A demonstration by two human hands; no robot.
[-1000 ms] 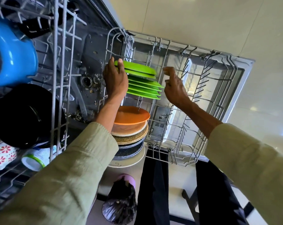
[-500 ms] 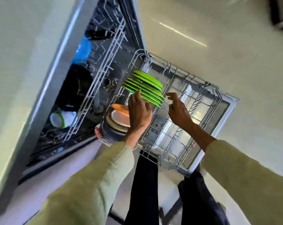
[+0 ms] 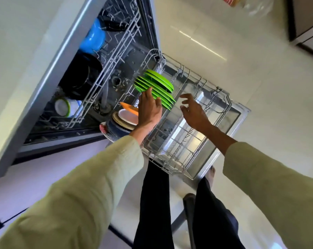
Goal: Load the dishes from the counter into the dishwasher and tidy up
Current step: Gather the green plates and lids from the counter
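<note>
Head view: lower rack (image 3: 180, 155) holds green plates (image 3: 154, 88); both hands, left hand (image 3: 149, 109) and right hand (image 3: 194, 112), seemingly spread, empty.

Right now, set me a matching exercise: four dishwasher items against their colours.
Items:
1. upright plates in the lower rack
2. bowl in the upper rack
3. pot in the upper rack
4. tilted plate atop the stack

Colours:
A. orange
B. black
C. green
D. blue

Pairs: 1-C, 2-D, 3-B, 4-A
</note>
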